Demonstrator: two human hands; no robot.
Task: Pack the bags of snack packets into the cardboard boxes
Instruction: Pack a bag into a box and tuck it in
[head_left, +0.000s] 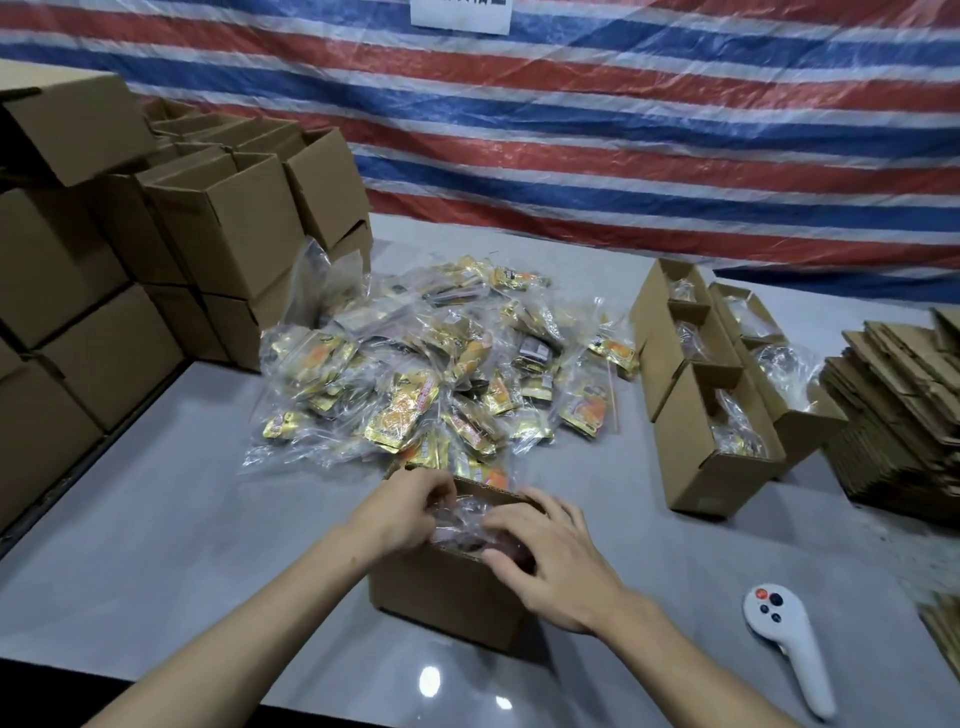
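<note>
Hands over open box (447, 592) near desk (208, 519) front edge: left hand (410, 509) fingers curled, pinching clear bag (462, 519) sitting in box top; right hand (550, 566) spread, fingertips pressing same bag down. Bag pile (431, 374) just behind box. Filled boxes (711, 400) right, stacked boxes (171, 249) left, white remote (784, 649) near right.

A white handheld remote (789, 654) with coloured buttons lay on the grey table (182, 519) at the near right. Behind the table hung a red, white and blue striped tarp (623, 130). A white paper sheet (460, 15) was fixed at the tarp's top edge.
</note>
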